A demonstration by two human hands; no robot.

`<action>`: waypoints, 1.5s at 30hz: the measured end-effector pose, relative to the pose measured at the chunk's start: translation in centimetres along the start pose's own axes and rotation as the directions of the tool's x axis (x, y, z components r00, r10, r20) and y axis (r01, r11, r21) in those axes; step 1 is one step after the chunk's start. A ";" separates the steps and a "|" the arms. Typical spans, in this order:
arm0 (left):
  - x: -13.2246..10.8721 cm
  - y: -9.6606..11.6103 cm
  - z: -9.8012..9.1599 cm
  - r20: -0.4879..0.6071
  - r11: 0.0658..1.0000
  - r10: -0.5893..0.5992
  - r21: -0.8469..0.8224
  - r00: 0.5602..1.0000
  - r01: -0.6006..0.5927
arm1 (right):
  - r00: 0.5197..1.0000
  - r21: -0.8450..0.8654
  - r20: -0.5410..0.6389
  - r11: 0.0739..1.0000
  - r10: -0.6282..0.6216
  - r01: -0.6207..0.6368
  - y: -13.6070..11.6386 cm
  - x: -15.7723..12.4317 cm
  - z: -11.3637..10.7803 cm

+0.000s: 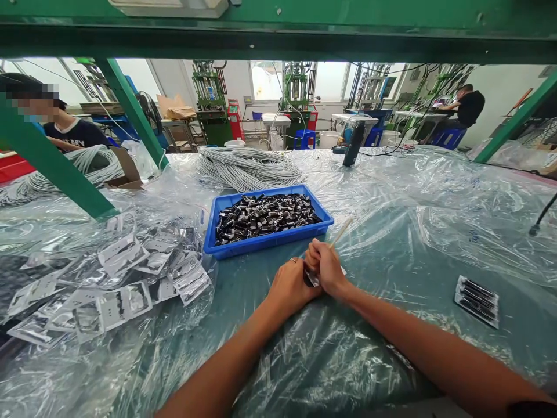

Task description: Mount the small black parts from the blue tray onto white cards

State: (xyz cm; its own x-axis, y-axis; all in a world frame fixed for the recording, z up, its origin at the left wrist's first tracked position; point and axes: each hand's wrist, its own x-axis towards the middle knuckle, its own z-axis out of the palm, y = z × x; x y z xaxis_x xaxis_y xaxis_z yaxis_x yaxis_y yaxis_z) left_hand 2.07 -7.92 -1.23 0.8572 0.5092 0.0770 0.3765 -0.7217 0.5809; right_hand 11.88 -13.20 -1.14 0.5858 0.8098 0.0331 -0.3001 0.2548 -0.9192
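Observation:
My left hand (290,285) and my right hand (327,266) meet over the plastic-covered table, just in front of a blue tray (265,246). Closed in a fist, the right one grips a thin pale stick (342,231) that slants up and away. The left fingers are curled around a small dark piece with a whitish edge (311,280), mostly covered by both hands. Many small black parts with shiny ends (267,215) fill the tray. Off to the right lies a flat pack of dark strips (477,301).
Silvery flat packets (124,255) are heaped at left. Coiled grey cable (250,165) lies behind the tray, near a dark upright cylinder (354,143). Green frame posts (134,113) rise at the sides. One person (76,130) sits at left, another (470,107) at far right.

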 end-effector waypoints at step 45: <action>-0.3 0.7 0.7 0.020 0.978 0.007 0.209 1.000 -0.011 | 0.943 -0.223 0.220 0.953 0.252 -0.203 -1.8 -0.3 -2.4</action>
State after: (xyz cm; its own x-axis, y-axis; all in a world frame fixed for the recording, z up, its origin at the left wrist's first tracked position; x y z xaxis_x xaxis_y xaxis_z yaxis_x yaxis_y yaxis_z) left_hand 2.32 -8.88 -1.40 0.8667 0.4945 0.0653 0.4318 -0.8095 0.3978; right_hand 14.09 -15.18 -0.41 0.3111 0.9435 -0.1139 -0.2366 -0.0392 -0.9708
